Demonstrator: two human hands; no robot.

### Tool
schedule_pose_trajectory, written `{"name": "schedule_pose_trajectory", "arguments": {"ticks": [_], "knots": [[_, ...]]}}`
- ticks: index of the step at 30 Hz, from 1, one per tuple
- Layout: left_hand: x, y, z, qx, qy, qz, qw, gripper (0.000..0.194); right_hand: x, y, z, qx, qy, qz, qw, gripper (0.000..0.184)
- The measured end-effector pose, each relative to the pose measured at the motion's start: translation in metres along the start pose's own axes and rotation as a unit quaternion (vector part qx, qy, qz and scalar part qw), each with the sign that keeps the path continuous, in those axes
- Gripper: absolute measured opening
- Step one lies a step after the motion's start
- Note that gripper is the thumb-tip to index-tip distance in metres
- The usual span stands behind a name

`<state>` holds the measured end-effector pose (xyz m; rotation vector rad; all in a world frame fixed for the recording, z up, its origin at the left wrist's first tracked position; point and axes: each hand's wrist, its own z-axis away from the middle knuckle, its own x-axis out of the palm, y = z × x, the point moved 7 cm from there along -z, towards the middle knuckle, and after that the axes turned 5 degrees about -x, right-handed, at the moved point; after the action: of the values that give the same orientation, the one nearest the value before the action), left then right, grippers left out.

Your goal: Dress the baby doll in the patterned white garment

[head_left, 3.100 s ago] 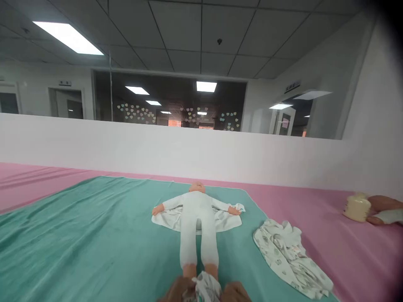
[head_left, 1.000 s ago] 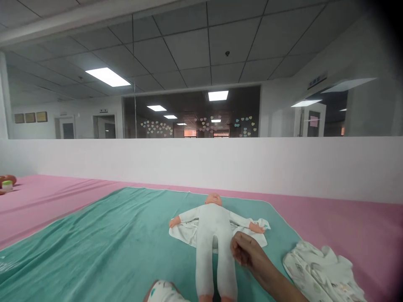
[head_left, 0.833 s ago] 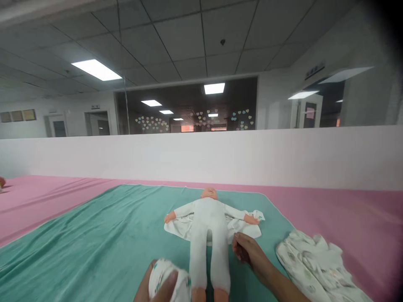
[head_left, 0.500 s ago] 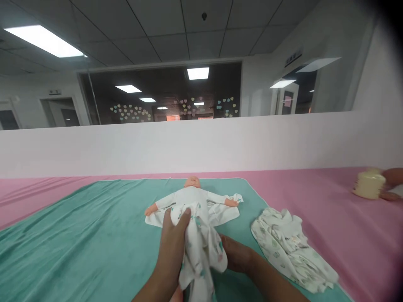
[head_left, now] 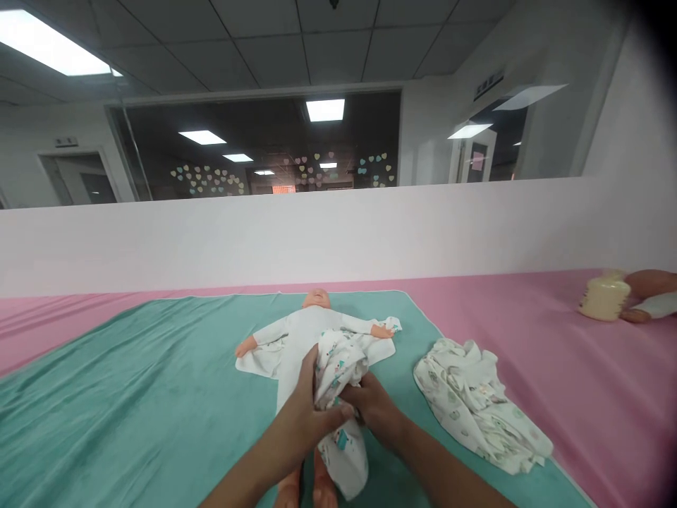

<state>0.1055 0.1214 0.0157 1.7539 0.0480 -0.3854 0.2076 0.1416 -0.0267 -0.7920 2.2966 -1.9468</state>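
Note:
A baby doll (head_left: 301, 330) in a white long-sleeved bodysuit lies on its back, arms spread and bare feet towards me. Under its arms lies a white printed cloth garment (head_left: 260, 360), spread out. Over the doll's legs I hold a bunched white baby garment with teal prints (head_left: 338, 356). My left hand (head_left: 309, 409) wraps round its left side, thumb across the front. My right hand (head_left: 375, 408) grips the same cloth from the right, some fingertips hidden in its folds.
A crumpled printed white cloth (head_left: 476, 406) lies to the right on the green blanket (head_left: 159, 395). Beyond it, on the pink sheet (head_left: 550, 339), stands a cream bottle (head_left: 604, 296) beside skin-toned limb shapes (head_left: 650, 283). A low white wall (head_left: 317, 240) runs behind.
The garment, hanging loose before, is now bunched between my hands and slightly right of the doll's middle. More of the doll's body and feet show. The view has tipped down a little.

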Motion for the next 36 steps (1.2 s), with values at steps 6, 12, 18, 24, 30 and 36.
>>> {"name": "schedule_pose_trajectory", "arguments": {"ticks": [6, 12, 18, 24, 30, 36], "knots": [[-0.032, 0.008, 0.011, -0.027, 0.105, -0.029, 0.994, 0.057, 0.033, -0.001, 0.014, 0.017, -0.153, -0.023, 0.988, 0.049], [-0.103, -0.007, 0.009, -0.146, 0.098, 0.057, 0.983, 0.059, 0.008, -0.02, -0.002, -0.047, -0.056, 0.01, 0.997, 0.032], [-0.16, -0.078, -0.014, -0.225, 0.139, -0.189, 0.946, 0.068, -0.053, 0.018, -0.027, -0.019, 0.12, 0.024, 0.992, 0.026], [-0.203, -0.102, -0.036, -0.128, 0.089, -0.38, 0.912, 0.044, -0.065, 0.038, -0.031, 0.021, 0.147, 0.008, 0.989, 0.03], [-0.155, -0.06, -0.029, 0.003, 0.159, -0.399, 0.903, 0.046, -0.078, 0.018, -0.039, -0.04, 0.183, 0.085, 0.979, 0.031], [-0.089, -0.078, -0.045, -0.092, 0.147, -0.081, 0.981, 0.059, -0.118, -0.006, -0.104, -0.052, 0.255, 0.071, 0.963, 0.039]]}}
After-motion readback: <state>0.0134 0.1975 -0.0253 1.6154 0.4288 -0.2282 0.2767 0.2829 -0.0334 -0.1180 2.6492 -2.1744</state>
